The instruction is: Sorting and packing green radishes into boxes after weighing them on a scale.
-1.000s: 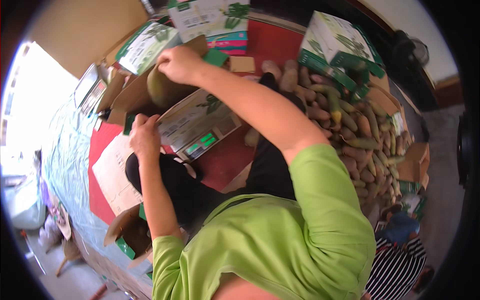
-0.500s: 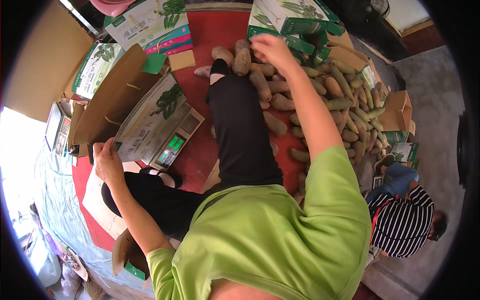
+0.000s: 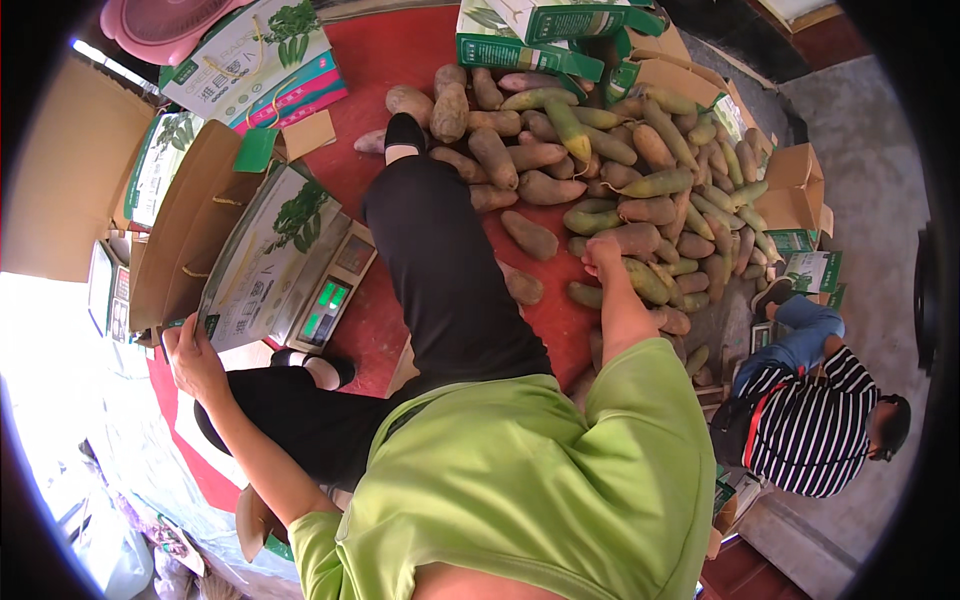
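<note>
Upon a digital scale (image 3: 325, 312): one open carton (image 3: 255, 270), corner pinched by the person's left hand (image 3: 195, 358). Right of it: root-vegetable heap (image 3: 660, 183), right hand (image 3: 602, 258) at its edge, grip too obscured to tell.

Blown-out glare left, fisheye-bent edges

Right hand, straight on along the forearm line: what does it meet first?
Likely the greenish elongated vegetable just beyond the right hand, at the near-left edge of the pile. Depth is unclear from this one view.
</note>
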`<state>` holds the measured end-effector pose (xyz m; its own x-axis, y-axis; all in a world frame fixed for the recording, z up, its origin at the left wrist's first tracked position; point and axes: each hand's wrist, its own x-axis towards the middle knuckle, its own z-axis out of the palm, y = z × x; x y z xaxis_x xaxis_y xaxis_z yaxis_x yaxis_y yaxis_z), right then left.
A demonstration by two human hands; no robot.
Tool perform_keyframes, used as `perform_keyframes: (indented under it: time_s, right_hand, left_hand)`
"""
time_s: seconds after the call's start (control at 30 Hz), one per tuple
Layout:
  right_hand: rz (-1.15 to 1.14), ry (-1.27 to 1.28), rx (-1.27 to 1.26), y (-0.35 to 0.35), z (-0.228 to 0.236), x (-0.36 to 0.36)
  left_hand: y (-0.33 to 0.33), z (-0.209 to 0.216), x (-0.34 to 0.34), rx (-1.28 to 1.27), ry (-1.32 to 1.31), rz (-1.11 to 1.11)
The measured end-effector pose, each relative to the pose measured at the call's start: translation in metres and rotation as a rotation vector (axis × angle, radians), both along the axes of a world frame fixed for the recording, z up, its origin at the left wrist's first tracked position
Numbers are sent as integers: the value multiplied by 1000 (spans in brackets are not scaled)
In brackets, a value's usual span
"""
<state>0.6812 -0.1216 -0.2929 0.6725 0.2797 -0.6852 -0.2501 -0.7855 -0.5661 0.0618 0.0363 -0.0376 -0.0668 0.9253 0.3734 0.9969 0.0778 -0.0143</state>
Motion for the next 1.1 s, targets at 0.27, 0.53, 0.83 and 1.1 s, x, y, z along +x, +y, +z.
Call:
perform_keyframes:
  time_s: [0.27, 0.53, 0.83, 1.1]
  right_hand:
    - [-193, 154, 185, 40, -7, 12]
    - [-422, 254, 372, 105, -7, 47]
    - [-505, 384, 527, 140, -28, 74]
    - [-693, 501, 729, 160, -41, 72]
  left_hand:
    - [2, -6, -5, 1, 35, 13]
    - [3, -5, 0, -1, 1, -19]
    - [8, -5, 6, 26, -63, -35]
    - [7, -3, 4, 36, -40, -23]
